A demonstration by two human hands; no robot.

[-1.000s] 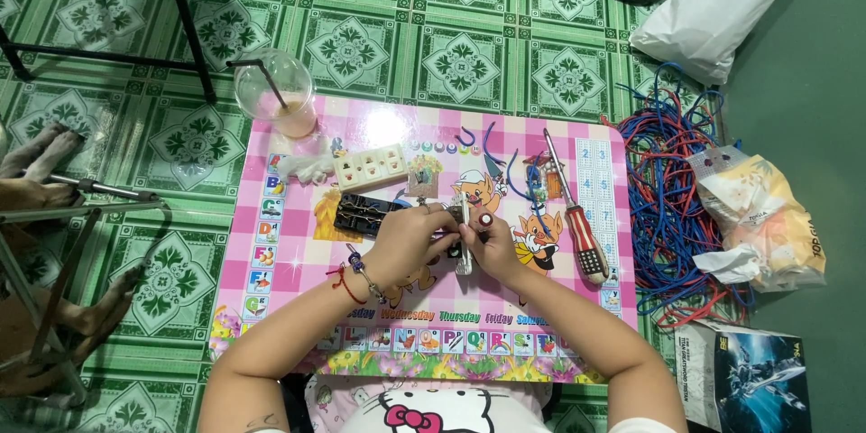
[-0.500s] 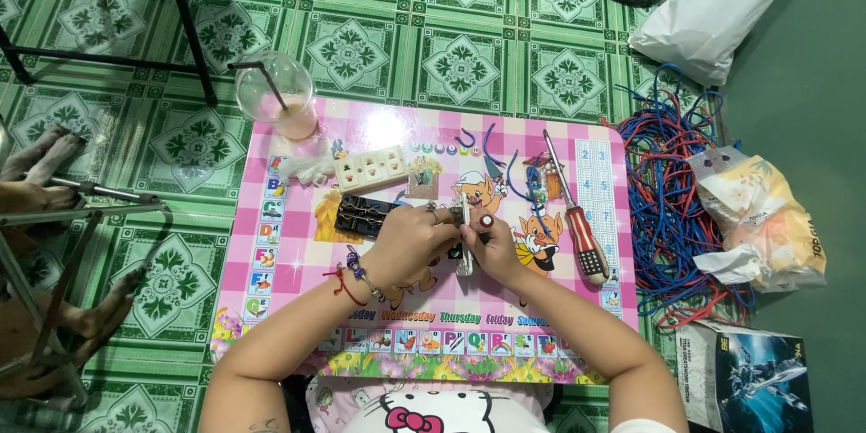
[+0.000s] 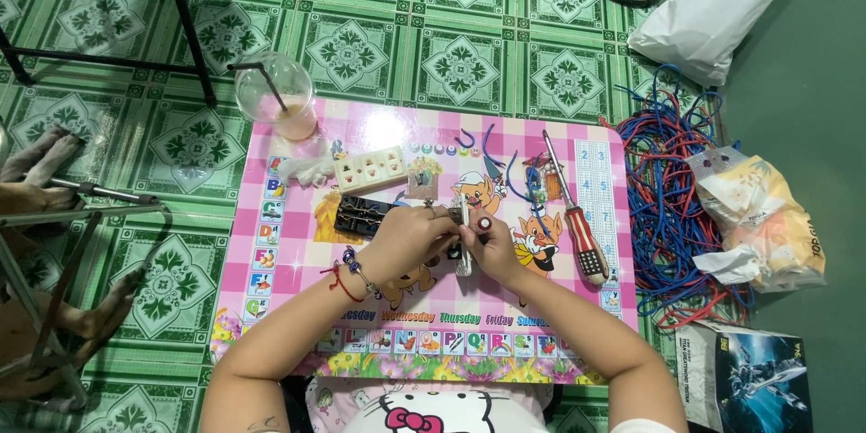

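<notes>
Both hands meet over the pink bench.
Left hand and right hand together pinch 1 small metal part; a red-handled screwdriver lies right of them.

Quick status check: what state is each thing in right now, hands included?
left hand: closed on the small metal part
right hand: gripping the same part
small metal part: held between both hands
screwdriver: lying flat, untouched
white socket strip: lying on the table
plastic cup: upright, straw in
wire pile: tangled on floor
</notes>
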